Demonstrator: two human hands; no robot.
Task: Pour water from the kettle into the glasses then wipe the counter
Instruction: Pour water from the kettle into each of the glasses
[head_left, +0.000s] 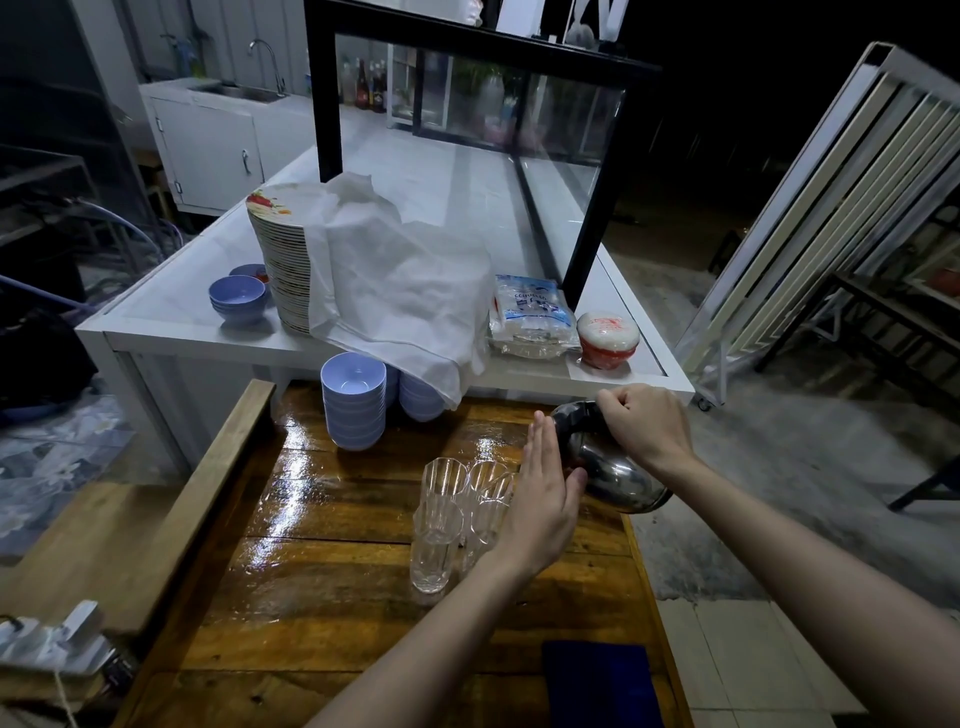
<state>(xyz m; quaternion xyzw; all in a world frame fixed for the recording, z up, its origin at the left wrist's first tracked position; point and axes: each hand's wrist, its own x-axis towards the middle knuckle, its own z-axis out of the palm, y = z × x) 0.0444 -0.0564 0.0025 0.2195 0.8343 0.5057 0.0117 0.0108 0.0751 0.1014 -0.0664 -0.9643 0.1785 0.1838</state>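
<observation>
1. Right now, right hand (644, 426) clenched over the dark handle of the steel kettle (613, 475), fingers (615, 402) wrapped round the grip, knuckles up.
2. Left hand (545, 493) released and flat, grasping nothing, fingers (543, 436) straight and pressed together, palm laid against the kettle's side as a steady.
3. Kettle tipped, base swung out toward the right edge of the worktop (322, 613), top end leaning left behind the flat hand; spout hidden, so cannot tell whether water runs.
4. Glasses (441, 519) clustered upright just left of that hand, nearest ones partly covered by it; pour line judged to run from right to left, kettle to glasses.
5. Farther out: wet sheen on the planks, stacked blue bowls (353, 400) beyond, dark blue cloth (597, 680) at the near edge, likely for the wiping, not yet touched.
</observation>
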